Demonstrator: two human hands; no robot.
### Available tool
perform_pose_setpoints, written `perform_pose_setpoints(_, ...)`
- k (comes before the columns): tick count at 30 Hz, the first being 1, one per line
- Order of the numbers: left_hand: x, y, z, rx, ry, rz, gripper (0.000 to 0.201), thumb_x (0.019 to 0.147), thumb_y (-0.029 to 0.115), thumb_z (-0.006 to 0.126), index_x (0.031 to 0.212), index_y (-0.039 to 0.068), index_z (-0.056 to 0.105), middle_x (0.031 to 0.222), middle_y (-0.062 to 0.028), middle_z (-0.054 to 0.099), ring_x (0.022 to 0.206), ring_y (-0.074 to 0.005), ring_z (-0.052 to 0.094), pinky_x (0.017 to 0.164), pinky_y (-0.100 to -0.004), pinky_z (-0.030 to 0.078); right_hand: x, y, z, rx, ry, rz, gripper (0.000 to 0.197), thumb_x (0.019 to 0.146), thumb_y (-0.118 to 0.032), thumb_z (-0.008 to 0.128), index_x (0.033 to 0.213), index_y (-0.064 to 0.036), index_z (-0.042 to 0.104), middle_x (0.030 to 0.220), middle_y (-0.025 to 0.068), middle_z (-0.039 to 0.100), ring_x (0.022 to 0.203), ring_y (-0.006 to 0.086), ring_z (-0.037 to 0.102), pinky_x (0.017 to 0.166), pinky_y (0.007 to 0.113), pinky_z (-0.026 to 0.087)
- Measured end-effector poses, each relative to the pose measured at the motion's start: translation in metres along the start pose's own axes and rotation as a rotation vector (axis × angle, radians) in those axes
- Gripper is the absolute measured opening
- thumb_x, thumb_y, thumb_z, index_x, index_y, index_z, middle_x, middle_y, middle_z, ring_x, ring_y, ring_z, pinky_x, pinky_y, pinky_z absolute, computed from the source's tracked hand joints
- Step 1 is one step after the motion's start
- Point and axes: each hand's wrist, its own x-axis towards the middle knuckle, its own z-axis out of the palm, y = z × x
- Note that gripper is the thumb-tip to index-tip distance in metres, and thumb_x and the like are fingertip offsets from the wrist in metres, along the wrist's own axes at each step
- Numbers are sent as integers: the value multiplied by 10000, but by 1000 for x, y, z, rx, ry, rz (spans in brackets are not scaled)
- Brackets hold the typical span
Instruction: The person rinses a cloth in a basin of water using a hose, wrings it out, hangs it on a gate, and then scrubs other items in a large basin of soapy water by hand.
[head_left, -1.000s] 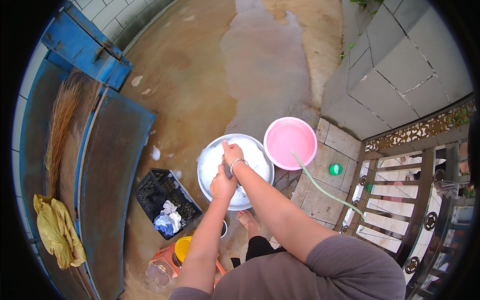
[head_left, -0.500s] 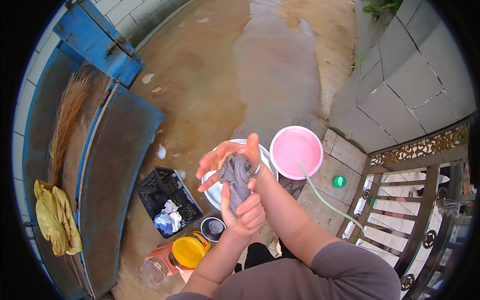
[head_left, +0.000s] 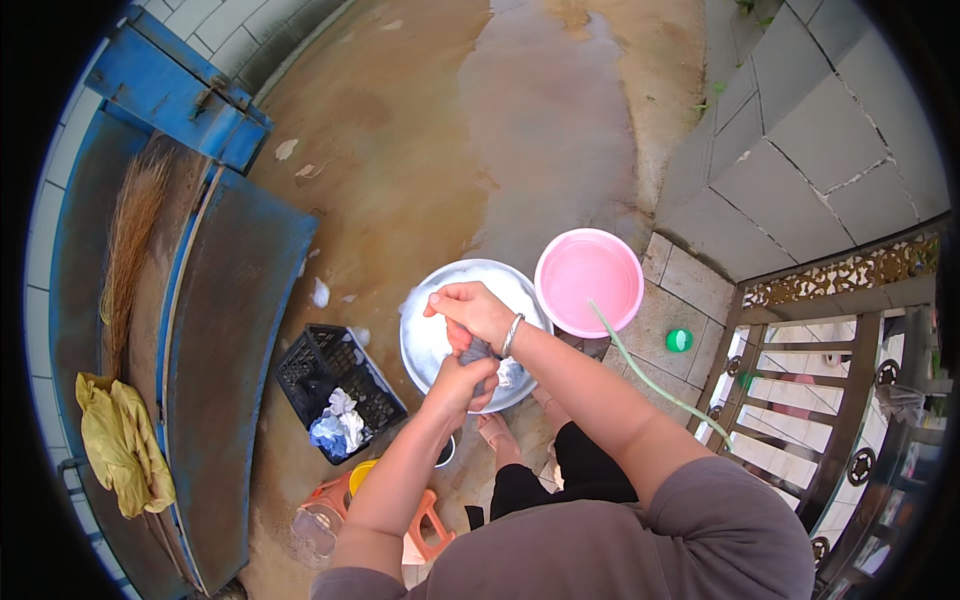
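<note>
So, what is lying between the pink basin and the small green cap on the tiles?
In the head view, a thin green hose crosses the tiles between the pink basin and the green cap; otherwise that stretch is bare.

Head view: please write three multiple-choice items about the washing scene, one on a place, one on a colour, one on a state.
1. Where does the pink basin stand?
A. beside the metal basin, on the person's right
B. inside the black crate
C. on the orange stool

2. What colour is the small cap on the paving?
A. red
B. green
C. white

3. How do the hands hold the grey cloth?
A. it lies flat, untouched
B. only one hand touches it
C. both hands grip it above the metal basin

Answers:
1 A: the pink basin sits next to the metal basin, on its right side.
2 B: the cap is plainly green against the grey tiles.
3 C: the right hand grasps the cloth's upper end and the left hand its lower end, over the basin.
</note>
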Motion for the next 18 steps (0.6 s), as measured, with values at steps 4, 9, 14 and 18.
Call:
perform_pose_setpoints(4, 35, -18, -12, 98, 109, -21, 168, 681, 122, 537, 762, 62, 403, 486, -6, 383, 315, -70, 293, 293, -208, 149, 24, 25, -12, -212, 169, 51, 214, 830, -180, 431, 782, 17, 498, 420, 34, 423, 329, 110, 395, 346, 263, 352)
perform_pose_setpoints(9, 60, -27, -14, 72, 289, 43, 128, 684, 96, 496, 727, 29, 396, 467, -26, 393, 281, -91, 302, 259, -235, 185, 47, 46, -23, -351, 385, 92, 219, 830, -154, 389, 774, 25, 501, 413, 43, 427, 322, 117, 391, 335, 270, 344)
perform_pose_setpoints(14, 85, -37, -24, 88, 359, 91, 176, 678, 86, 497, 805, -21, 439, 477, -37, 418, 276, -96, 313, 253, -239, 198, 70, 64, -33, -701, 546, 18, 223, 812, -173, 404, 787, 10, 528, 488, 123, 516, 403, 211, 504, 445, 322, 421)
perform_pose_setpoints(18, 103, -47, -34, 278, 518, 191, 251, 682, 136, 517, 852, -42, 467, 575, -131, 522, 402, -175, 470, 356, -284, 350, 69, 56, -26, -839, 619, 64, 256, 809, -201, 387, 828, 5, 539, 755, 201, 559, 711, 323, 549, 657, 371, 438)
